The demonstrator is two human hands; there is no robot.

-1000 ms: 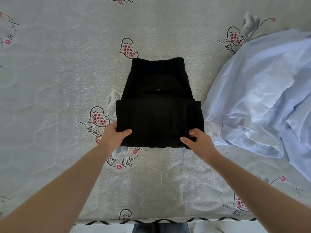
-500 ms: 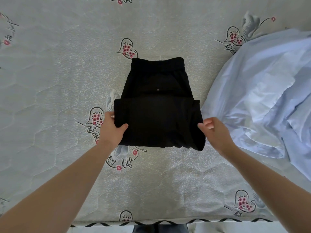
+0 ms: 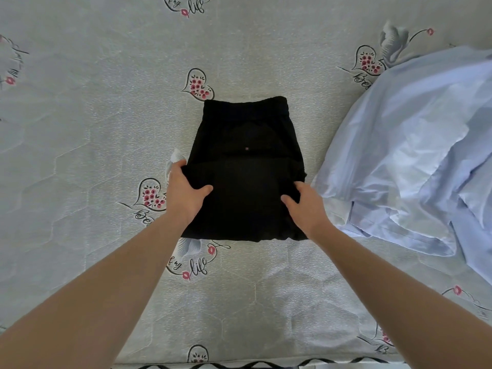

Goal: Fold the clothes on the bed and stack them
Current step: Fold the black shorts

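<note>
A black garment (image 3: 247, 145) lies partly folded in the middle of the bed, its near half doubled over the far half, waistband at the far end. My left hand (image 3: 185, 191) grips the left edge of the folded layer, thumb on top and fingers under the cloth. My right hand (image 3: 306, 205) holds the right side of the same layer, thumb on the cloth and fingers curled over its edge. A crumpled light blue shirt (image 3: 415, 155) lies unfolded on the right of the bed.
The bed (image 3: 93, 129) has a grey quilted cover printed with hearts and lettering. Its near edge (image 3: 239, 364) runs along the bottom of the view. The blue shirt's hem lies close to my right wrist.
Both hands slid from the near corners of the black garment up along its sides to the middle of the folded layer. The garment's right edge is now pulled inward.
</note>
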